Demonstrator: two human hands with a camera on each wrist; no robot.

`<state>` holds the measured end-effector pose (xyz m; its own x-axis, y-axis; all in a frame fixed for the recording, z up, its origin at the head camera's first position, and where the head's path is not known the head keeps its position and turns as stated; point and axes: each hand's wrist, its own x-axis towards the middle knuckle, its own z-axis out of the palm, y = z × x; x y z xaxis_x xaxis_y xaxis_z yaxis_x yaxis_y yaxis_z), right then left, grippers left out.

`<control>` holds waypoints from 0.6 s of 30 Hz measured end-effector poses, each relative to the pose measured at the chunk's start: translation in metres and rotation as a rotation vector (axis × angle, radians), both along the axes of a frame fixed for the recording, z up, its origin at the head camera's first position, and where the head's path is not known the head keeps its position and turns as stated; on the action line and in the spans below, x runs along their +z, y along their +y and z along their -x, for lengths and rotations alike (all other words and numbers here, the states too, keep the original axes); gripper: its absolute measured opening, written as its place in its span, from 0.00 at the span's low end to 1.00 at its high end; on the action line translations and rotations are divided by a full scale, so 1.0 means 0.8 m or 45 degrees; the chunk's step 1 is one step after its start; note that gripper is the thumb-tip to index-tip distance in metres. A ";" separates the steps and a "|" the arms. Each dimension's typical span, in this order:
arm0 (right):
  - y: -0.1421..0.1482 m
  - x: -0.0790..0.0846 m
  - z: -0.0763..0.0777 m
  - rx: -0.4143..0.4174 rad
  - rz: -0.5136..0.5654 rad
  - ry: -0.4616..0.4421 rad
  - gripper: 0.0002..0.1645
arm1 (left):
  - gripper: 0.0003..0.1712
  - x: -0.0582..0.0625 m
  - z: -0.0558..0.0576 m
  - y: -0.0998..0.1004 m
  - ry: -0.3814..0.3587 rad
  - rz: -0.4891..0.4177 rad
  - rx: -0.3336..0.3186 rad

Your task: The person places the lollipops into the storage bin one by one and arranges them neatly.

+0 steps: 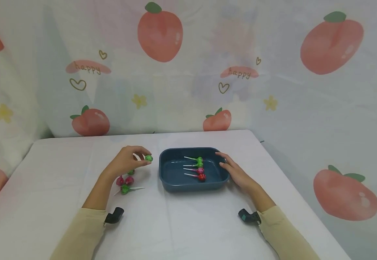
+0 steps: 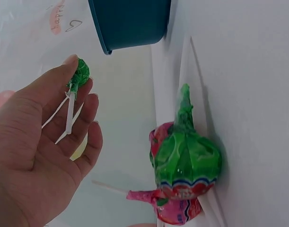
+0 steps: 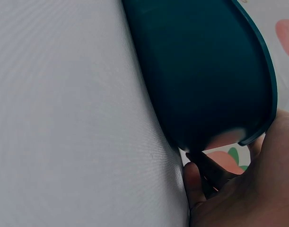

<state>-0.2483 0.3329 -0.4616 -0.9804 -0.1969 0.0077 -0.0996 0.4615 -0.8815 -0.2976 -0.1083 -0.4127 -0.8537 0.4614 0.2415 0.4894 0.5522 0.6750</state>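
Note:
Thumb and fingertips of my left hand [image 1: 128,159] pinch a green-wrapped lollipop [image 1: 148,158] just left of the dark blue dish [image 1: 188,187]. Its white stick hangs down across the fingers in the left wrist view. Inside the dish, several lollipops [image 1: 200,164], green, pink and red, lie in a column with their sticks to the left. My right hand [image 1: 237,173] holds the dish's right end, fingertips over the rim; other fingers are partly hidden. Below the left hand lie more lollipops [image 1: 125,189], green and pink, partly covered by that hand.
A white cloth covers the table [image 1: 188,224]. Behind it hangs a curtain [image 1: 181,86] printed with peaches and hearts. A black wrist camera mount sits at each sleeve cuff.

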 end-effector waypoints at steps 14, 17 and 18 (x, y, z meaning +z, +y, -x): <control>0.001 0.003 -0.001 0.009 0.003 -0.014 0.31 | 0.14 0.010 0.003 0.060 0.069 -0.058 -0.162; 0.001 0.002 -0.001 0.010 0.007 -0.011 0.31 | 0.15 0.007 0.002 0.070 0.046 -0.065 -0.181; 0.001 0.002 -0.001 0.010 0.007 -0.011 0.31 | 0.15 0.005 0.002 0.073 0.039 -0.065 -0.184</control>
<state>-0.2476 0.3336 -0.4597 -0.9789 -0.2045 0.0002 -0.0955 0.4563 -0.8847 -0.2991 -0.0498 -0.4084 -0.7711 0.5657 0.2922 0.5820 0.4399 0.6839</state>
